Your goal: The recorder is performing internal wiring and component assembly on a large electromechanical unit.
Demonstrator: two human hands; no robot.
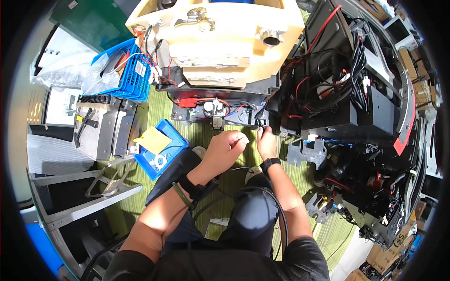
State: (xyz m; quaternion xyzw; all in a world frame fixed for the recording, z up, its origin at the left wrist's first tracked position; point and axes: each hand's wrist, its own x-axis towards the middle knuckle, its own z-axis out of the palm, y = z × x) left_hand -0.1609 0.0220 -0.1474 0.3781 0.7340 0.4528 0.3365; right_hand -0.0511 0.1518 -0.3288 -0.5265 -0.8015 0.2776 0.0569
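My left hand is closed in front of the machine's base, fingers curled in. A small pale spot shows at its fingertips, and what it may hold I cannot make out. Close by on the right, my right hand pinches a thin black cable at the base's right end. Facing both hands is an open metal base unit with a small motor-like part, a red connector and loose red, blue and black wires. Above it rests a cream-coloured housing with a metal pipe stub.
A blue tray with a yellow paper and small parts lies left of my knees. Beyond it are a metal box with a black-handled tool, a blue crate and a stepladder. Black machine bodies with bundled cables crowd the right.
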